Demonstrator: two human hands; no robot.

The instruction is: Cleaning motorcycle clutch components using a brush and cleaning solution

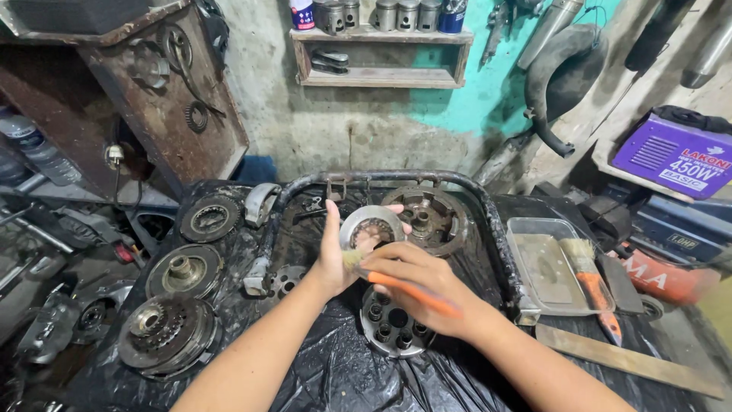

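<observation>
The left hand (332, 255) holds a round metal disc (371, 229) upright over the middle of the bench (320, 374), fingers curled around its left rim and a fingertip showing at its upper right edge. The right hand (415, 286) is closed around the orange handle of a brush (389, 281), whose pale bristles touch the lower left face of the disc. Directly below the hands, a plate with round bosses (390, 324) lies flat on the black plastic sheet covering the bench, partly hidden by the right hand and brush handle. Behind the disc sits a larger drum (431, 217), inside the bent black tube frame (396, 177) that rings the work area; the frame's right leg runs down between the hands and a clear tray (550, 267) near the bench's right edge. A second brush with an orange handle (591, 286) lies across that tray, and a flat metal bar (629, 362) lies toward the front right corner. Along the left edge three round clutch parts are lined up: one at the back (210, 217), one in the middle (184, 271), one at the front (164, 332). A small hub (286, 280) lies just left of the left wrist. On the back wall a wooden shelf (381, 57) carries pistons and cans, well apart from the hands.
</observation>
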